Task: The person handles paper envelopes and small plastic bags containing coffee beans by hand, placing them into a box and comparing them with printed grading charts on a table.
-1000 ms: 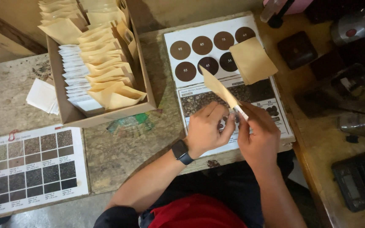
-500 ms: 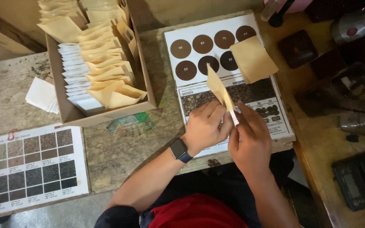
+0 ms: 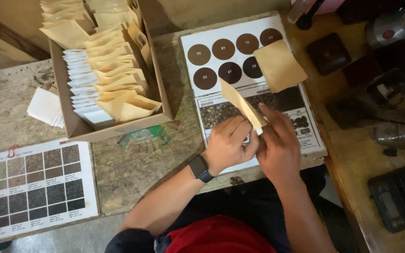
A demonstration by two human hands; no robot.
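Observation:
My left hand (image 3: 229, 143) and my right hand (image 3: 279, 143) meet over the table's front edge and both pinch the lower end of a tan paper pouch (image 3: 238, 100) that points up and away from me. A small white piece shows between the fingertips. A dark watch is on my left wrist. Under the hands lies a white chart card with brown circles (image 3: 221, 38). A second tan pouch (image 3: 279, 65) rests flat on that card, to the upper right.
An open cardboard box (image 3: 69, 117) packed with several tan pouches and white ones stands at the left. A chart of square colour samples (image 3: 33, 187) lies at the near left. White papers (image 3: 46, 107) lie beside the box. Dark containers and a scale (image 3: 398, 199) sit on the wooden bench at right.
Both hands have drawn closer together around the pouch's lower end, and the pouch has tipped more upright and turned slightly.

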